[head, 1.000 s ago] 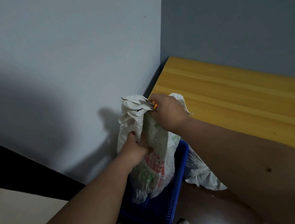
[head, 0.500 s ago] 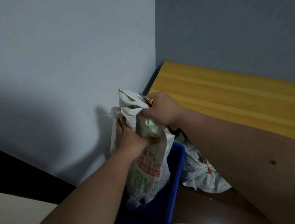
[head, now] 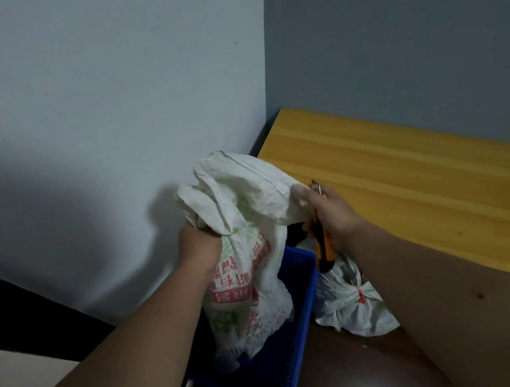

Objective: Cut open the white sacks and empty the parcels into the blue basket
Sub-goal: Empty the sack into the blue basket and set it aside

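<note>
A white woven sack (head: 247, 245) with red and green print hangs upside down over the blue basket (head: 303, 309), its frayed mouth down inside the basket. My left hand (head: 201, 248) is clenched on the sack's bunched upper left part. My right hand (head: 330, 216) pinches the sack's upper right corner and also holds an orange and black utility knife (head: 324, 249), whose blade tip sticks up above the fingers. A second white sack (head: 354, 306), tied shut with a red tie, lies on the floor to the right of the basket. No parcels are visible.
A yellow wooden tabletop (head: 407, 187) runs along the right, right behind my right hand. Pale walls meet in a corner behind the sack. The floor under the tied sack is dark brown. A light surface (head: 20, 383) lies at lower left.
My hands have spread apart, stretching the sack's top wider. The right hand moved right and down, and the orange knife now shows along its full length.
</note>
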